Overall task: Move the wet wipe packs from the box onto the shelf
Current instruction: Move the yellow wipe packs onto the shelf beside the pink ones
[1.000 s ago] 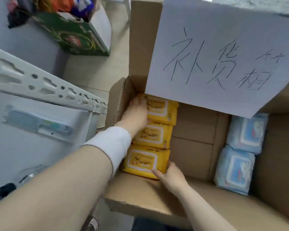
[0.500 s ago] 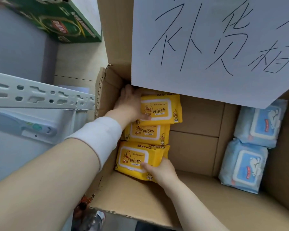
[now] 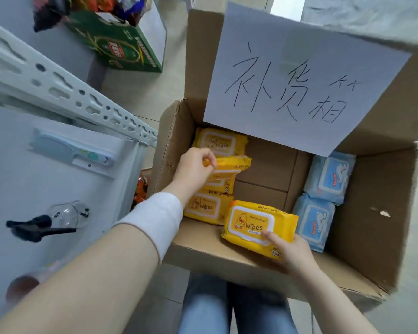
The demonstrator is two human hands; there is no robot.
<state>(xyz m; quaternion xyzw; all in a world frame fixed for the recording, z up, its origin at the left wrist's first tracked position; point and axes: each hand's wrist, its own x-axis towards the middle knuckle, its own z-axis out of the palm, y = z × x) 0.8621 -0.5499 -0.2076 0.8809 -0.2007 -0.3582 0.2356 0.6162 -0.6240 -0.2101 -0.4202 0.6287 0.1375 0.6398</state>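
An open cardboard box [image 3: 377, 213] stands on the floor in front of me. Along its left wall lie yellow wet wipe packs [image 3: 204, 208], and two blue packs [image 3: 323, 189] rest against its right side. My left hand [image 3: 194, 168] pinches the edge of one yellow pack [image 3: 229, 165] and holds it tilted above the others. My right hand [image 3: 291, 253] grips another yellow pack [image 3: 258, 225] by its near end, lifted over the box's front edge. The white shelf [image 3: 58, 90] is to the left of the box.
A white paper sign [image 3: 299, 80] with handwritten characters covers the box's rear flap. A green carton [image 3: 121, 49] full of snacks sits on the floor at the back left. A blue brush [image 3: 70, 150] and a black-handled item [image 3: 41, 225] lie on the shelf's lower level.
Both hands have lifted a yellow pack each out of the row. The right one came toward me over the front edge. The left one rose and tilted.
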